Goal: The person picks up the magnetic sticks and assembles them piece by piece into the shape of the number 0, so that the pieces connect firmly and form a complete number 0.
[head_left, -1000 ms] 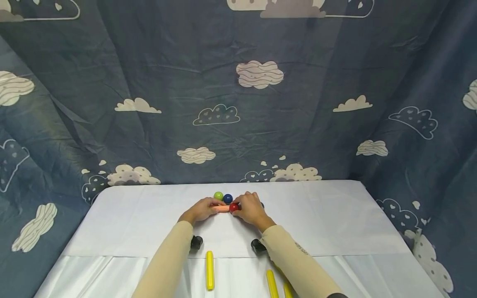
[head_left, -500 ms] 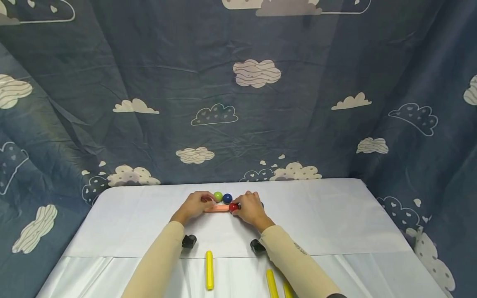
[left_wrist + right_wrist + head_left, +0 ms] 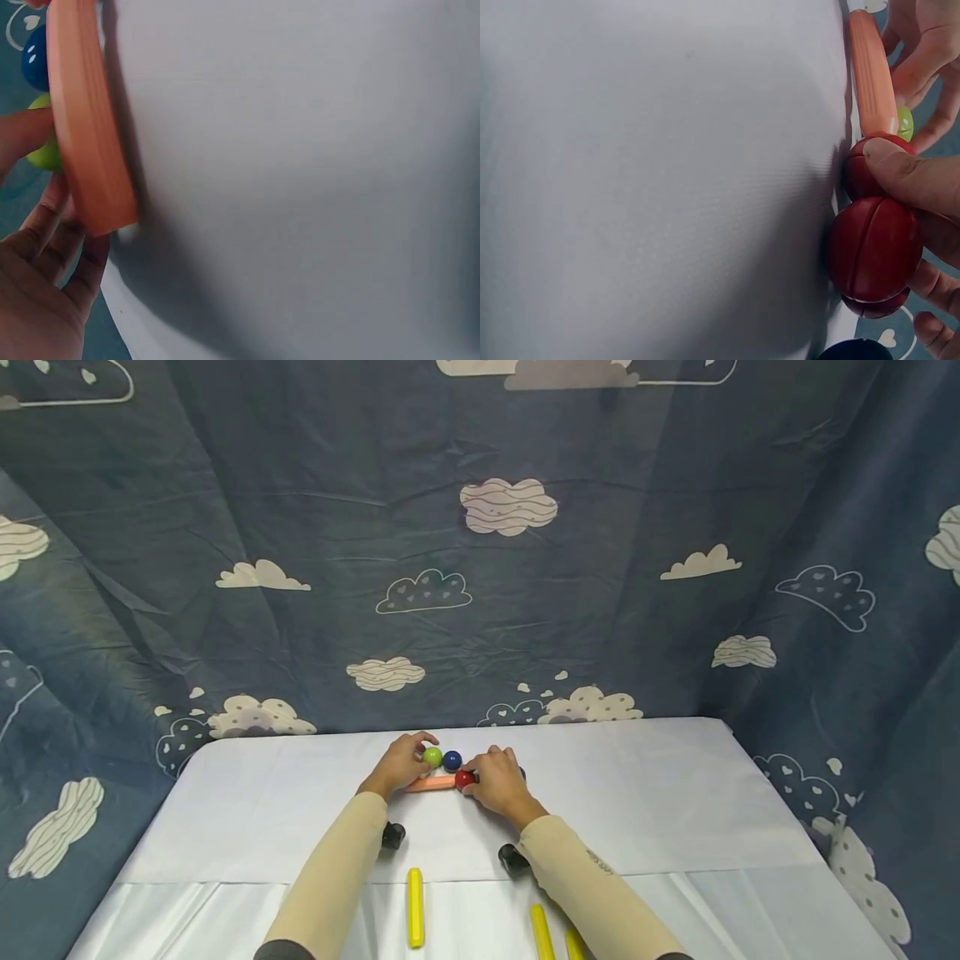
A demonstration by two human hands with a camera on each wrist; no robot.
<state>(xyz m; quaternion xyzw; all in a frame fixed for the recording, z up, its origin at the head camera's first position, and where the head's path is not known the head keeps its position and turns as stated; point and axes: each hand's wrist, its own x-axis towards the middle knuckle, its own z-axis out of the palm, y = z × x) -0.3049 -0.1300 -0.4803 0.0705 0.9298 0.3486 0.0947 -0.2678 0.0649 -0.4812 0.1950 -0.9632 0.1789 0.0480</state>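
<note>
Head view: your right hand (image 3: 501, 783) pinches the red ball (image 3: 463, 779), at the end of the orange stick (image 3: 431, 784); hold it steady so that joint stays in line. Your left hand (image 3: 399, 766) curves thumb and fingers about the green ball (image 3: 432, 757), just behind the stick; whether they grip it firmly these views don't settle. Close on it from opposite sides before you lift, and bring it up clear of the blue ball (image 3: 452, 762) just beside it. Mind your left fingers near the stick's free end: a knock there could twist it. In the right wrist view, a larger red piece (image 3: 875, 251) sits just beside the red ball, so don't nudge it.
</note>
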